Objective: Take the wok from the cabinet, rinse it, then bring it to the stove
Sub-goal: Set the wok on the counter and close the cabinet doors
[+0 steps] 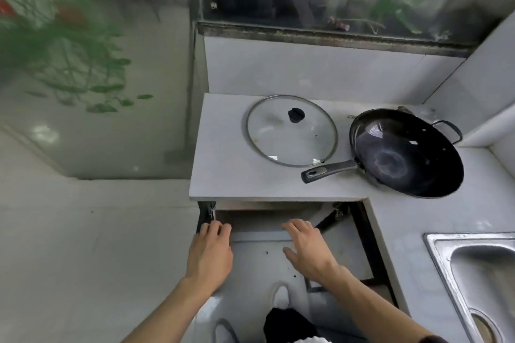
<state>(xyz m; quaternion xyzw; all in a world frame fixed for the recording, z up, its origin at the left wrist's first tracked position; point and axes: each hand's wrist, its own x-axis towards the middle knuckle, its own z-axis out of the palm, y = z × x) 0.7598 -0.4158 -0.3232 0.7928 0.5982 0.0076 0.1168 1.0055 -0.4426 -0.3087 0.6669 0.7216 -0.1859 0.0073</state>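
Wok [407,152] at counter [223,170] edge, overhanging.

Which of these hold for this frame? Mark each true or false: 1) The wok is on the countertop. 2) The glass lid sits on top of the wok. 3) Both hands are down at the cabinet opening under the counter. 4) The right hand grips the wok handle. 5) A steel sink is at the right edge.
1) True: the wok rests on the countertop.
2) False: the glass lid lies flat on the counter, to the left of the wok.
3) True: the left hand and right hand are at the cabinet opening.
4) False: the wok handle is free; the right hand is below the counter edge.
5) True: the sink is at the right edge.
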